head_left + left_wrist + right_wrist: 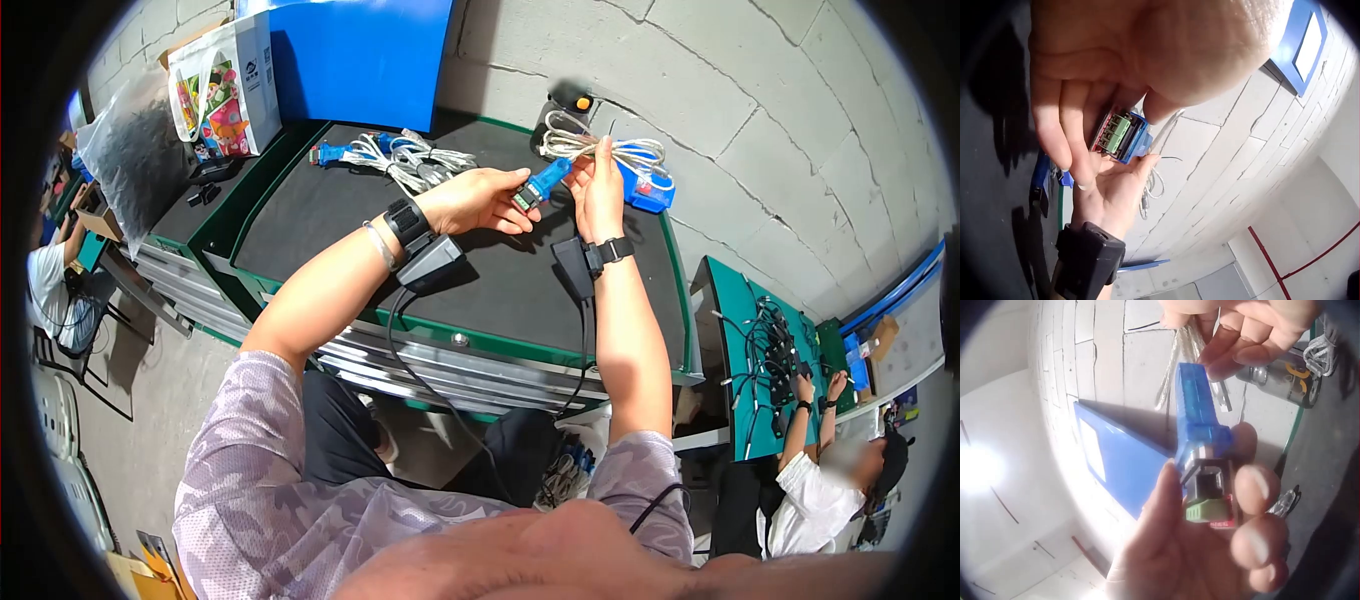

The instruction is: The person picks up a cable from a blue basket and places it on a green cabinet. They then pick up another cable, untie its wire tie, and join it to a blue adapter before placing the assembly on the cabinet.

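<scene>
My left hand (478, 200) pinches the end of a blue translucent adapter plug (1197, 406) between thumb and fingers. A green screw-terminal block (1114, 134) on a small red board shows at that end. My right hand (598, 195) grips the silvery cable (1184, 347) bundled in loops, just behind the adapter's blue body. Both hands are above the dark mat (480, 270) on the bench. Another coiled cable bundle (425, 170) with blue plugs lies on the mat, left of the hands.
A dark jar (552, 105) with an orange mark stands by the wall, with a blue box (648, 192) right of it. A blue panel (350, 60), a printed bag (225, 95) and a plastic sack (140, 150) are at the back left. Another person (815, 490) works at a green table.
</scene>
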`<state>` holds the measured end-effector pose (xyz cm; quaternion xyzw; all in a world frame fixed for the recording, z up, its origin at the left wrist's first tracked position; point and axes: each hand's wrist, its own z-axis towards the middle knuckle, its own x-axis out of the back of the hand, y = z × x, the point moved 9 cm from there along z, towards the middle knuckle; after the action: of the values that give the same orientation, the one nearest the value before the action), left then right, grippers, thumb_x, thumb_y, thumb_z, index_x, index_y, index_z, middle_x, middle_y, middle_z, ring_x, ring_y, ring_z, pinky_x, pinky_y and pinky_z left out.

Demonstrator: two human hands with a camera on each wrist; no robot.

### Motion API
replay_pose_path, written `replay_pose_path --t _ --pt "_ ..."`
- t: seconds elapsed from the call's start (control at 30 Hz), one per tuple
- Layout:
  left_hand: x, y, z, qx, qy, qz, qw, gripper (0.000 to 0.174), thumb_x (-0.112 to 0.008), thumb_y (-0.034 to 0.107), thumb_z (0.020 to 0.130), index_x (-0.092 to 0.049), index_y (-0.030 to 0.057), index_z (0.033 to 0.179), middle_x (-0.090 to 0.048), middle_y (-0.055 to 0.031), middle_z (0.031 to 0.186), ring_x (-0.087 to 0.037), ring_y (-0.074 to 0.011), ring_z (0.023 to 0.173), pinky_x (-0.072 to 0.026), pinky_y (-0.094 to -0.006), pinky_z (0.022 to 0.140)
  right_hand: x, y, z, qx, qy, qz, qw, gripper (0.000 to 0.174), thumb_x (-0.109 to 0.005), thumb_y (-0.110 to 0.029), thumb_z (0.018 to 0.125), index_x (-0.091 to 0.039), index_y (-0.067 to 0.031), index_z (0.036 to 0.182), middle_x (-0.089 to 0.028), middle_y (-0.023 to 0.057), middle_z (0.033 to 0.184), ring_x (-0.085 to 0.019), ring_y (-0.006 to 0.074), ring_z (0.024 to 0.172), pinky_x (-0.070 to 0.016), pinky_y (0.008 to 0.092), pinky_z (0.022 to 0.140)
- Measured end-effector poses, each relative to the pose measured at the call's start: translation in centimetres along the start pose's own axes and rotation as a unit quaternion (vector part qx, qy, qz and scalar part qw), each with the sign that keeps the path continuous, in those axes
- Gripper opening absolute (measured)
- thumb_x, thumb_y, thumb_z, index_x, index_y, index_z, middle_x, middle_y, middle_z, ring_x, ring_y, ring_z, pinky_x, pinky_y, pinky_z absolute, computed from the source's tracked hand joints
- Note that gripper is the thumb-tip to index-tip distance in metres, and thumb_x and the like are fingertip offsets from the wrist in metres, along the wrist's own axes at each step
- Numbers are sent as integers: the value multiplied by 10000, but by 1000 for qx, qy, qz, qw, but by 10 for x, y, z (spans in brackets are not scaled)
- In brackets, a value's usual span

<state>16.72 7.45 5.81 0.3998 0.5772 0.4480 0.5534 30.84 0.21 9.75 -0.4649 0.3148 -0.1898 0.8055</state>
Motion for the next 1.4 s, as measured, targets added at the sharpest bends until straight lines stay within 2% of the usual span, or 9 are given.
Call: replay_pose_path --t 0.23,0.37,0.43,0.47,0.53,0.6,0.67,0.93,1.4 --pt "-6 7 -1 -31 -6 56 998 353 -620 408 942 -610 63 1015 -625 -26 894 -599 -87 795 -514 -239 752 -4 11 2 -32 -38 34 998 473 -441 -523 997 -594 -103 1153 -655 24 969 -593 119 880 -449 285 759" --pt "18 18 4 -93 90 190 973 377 -733 359 867 -624 47 1050 -609 2 873 -553 -81 765 -471 -232 721 -14 15 0 -52 -69 25 996 515 -421 -571 984 -587 -120 1168 -639 30 1010 -575 125 920 -434 289 779" --pt "30 39 -4 -202 206 370 883 422 -788 308 807 -628 22 1073 -615 -16 866 -546 -110 748 -463 -255 696 -24 13 -4 -44 -87 -2 995 591 -406 -625 963 -584 -113 1198 -624 32 1049 -551 127 966 -428 295 798" --pt "30 40 -5 -203 208 369 883 422 -788 308 807 -628 22 1073 -615 -16 866 -546 -110 748 -463 -255 696 -26 11 -6 -45 -90 -3 995 591 -406 -625 963 -584 -113 1198 -624 32 1049 -551 127 966 -428 295 798" --pt "24 62 -21 -272 269 475 793 497 -822 319 725 -631 -7 1047 -627 -116 892 -616 -240 806 -502 -364 743 -35 10 -11 -56 -129 6 990 591 -412 -609 968 -572 -111 1243 -620 31 1060 -549 129 964 -429 293 798" --pt "26 62 -21 -268 271 471 796 486 -826 283 710 -632 10 1063 -630 -129 914 -618 -251 811 -505 -361 747 -38 10 -12 -57 -138 8 989 580 -415 -585 975 -558 -113 1281 -617 31 1054 -554 132 997 -432 296 804" --pt "22 70 -29 -325 291 476 764 438 -825 224 727 -639 35 1075 -585 -56 868 -542 -149 731 -468 -299 668 -44 9 -16 -63 -147 25 987 573 -422 -567 978 -547 -107 1295 -623 44 1102 -563 140 1023 -435 301 819" --pt "13 80 -41 -350 306 464 754 424 -823 158 708 -636 52 1074 -547 -61 869 -528 -173 739 -464 -303 673 -63 3 -27 -52 -216 79 972 496 -523 -396 932 -512 -85 1318 -614 74 1205 -583 160 1060 -449 323 875" --pt "10 81 -46 -390 286 528 698 402 -802 184 742 -630 22 1068 -580 -130 864 -593 -268 741 -496 -369 683 -55 5 -22 -12 -156 44 987 207 -589 -215 972 -622 -54 1098 -656 69 1028 -599 113 799 -485 245 696"
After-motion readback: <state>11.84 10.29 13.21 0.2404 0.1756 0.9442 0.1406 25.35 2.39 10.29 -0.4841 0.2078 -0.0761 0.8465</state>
